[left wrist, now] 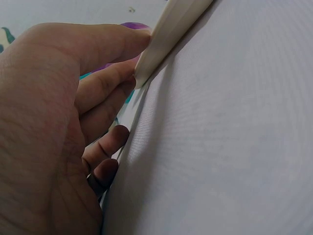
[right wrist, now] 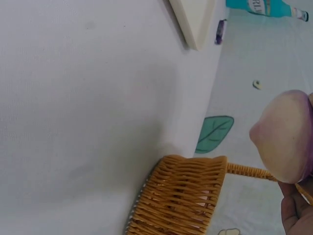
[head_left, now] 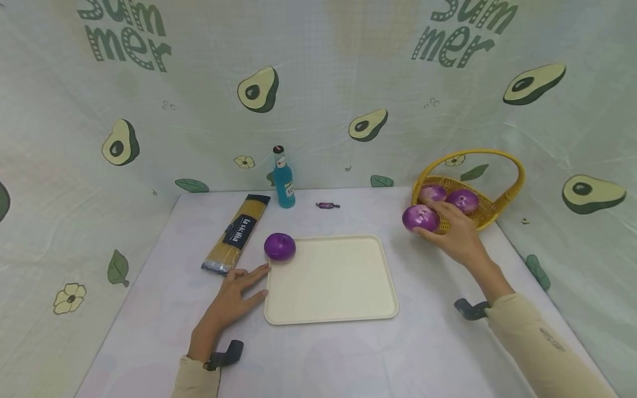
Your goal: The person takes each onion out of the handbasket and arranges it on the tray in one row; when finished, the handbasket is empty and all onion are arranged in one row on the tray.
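My right hand point(head_left: 457, 236) grips a purple onion point(head_left: 420, 218) at the front left rim of the yellow wicker basket point(head_left: 487, 216). In the right wrist view the held onion point(right wrist: 283, 137) shows its pale, pointed end above the basket's woven side point(right wrist: 178, 196). Two more onions point(head_left: 463, 200) lie inside the basket. At the cream tray point(head_left: 330, 282), my left hand point(head_left: 230, 301) touches the left edge with extended thumb and index fingertips; the left wrist view shows them against the tray rim point(left wrist: 168, 41). Another purple onion point(head_left: 280, 246) sits at the tray's back left corner.
A pack of spaghetti point(head_left: 239, 235) lies left of the tray. Behind it stands a blue bottle point(head_left: 284, 182), with a small wrapped candy point(head_left: 327, 205) to its right. A printed cloth backdrop point(head_left: 308, 72) rises along the table's back and sides.
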Available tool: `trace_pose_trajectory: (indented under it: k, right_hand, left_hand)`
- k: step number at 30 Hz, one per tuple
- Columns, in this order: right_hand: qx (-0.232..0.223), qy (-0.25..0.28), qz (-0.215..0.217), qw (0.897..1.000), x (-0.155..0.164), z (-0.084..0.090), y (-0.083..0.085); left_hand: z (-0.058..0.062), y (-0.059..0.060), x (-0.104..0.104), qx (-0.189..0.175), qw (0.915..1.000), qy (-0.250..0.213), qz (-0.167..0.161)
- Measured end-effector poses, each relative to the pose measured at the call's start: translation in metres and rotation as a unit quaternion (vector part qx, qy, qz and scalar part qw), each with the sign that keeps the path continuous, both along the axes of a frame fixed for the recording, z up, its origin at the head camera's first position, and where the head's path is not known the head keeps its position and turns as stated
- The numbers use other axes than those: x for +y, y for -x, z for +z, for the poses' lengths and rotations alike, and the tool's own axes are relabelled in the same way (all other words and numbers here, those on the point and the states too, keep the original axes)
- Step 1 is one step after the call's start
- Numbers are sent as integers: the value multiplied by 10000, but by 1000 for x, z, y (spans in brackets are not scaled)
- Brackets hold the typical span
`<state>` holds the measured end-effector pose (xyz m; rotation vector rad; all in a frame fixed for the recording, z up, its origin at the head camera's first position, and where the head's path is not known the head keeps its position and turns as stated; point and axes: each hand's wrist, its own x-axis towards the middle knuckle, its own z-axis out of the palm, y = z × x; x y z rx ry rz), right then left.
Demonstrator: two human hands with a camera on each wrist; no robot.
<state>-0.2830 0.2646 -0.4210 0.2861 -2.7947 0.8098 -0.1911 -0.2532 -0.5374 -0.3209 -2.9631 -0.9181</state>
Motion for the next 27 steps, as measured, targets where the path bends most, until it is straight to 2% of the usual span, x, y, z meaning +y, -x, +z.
trace_pose_trajectory:
  k: [7,13,20,27]
  right_hand:
    - [174,128,129,9997,-6,-6,1]
    - [306,244,232,9990,-12,-9,1]
    - [315,272,285,9987,-17,-7,2]
    - [467,341,424,9974,-25,-8,2]
  left_hand:
    - [-2,0,-3,76,9999,25,-70]
    - [2,-1,-4,-19,10000,34,-45]
    - [-5,5,-3,158,9998,12,-129]
    - [-2,4,-3,1,9999,4,-109]
